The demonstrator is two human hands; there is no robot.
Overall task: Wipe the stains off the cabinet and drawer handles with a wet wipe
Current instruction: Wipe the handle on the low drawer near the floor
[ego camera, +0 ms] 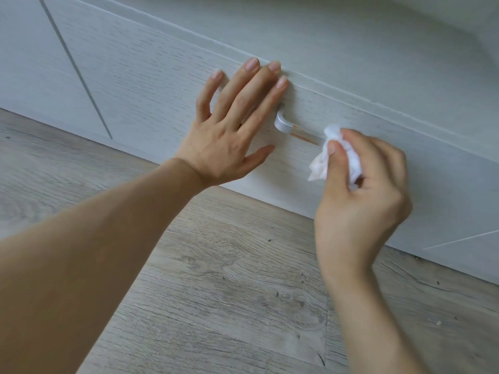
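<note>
A silver drawer handle [290, 128] with orange-brown stains along its bar sits on a pale wood-grain drawer front [151, 98]. My left hand [232, 125] lies flat on the drawer front just left of the handle, fingers straight and spread. My right hand [361, 184] grips a crumpled white wet wipe [328, 155] between thumb and fingers. The wipe touches the right part of the handle and hides that end.
Another cabinet panel [378, 49] runs above the drawer, and a cabinet door [32, 71] stands to the left past a vertical gap. Grey wood-look flooring [229, 279] spreads below, up to the cabinet's base.
</note>
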